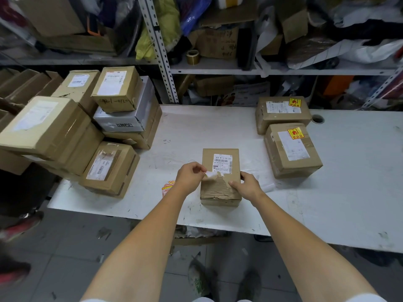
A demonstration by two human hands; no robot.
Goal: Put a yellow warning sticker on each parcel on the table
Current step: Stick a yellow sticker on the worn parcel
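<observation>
One parcel, centre: stiff card, torn top.
Left hand: pinches flimsy white slip by its corner.
Right hand: thumb and fingers grip parcel's right edge.

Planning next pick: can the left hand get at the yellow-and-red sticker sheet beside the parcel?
Probably yes: the yellow-and-red sticker sheet lies bare on the white table beside the left hand. That hand pinches a white paper scrap, so it must drop that first.
</observation>
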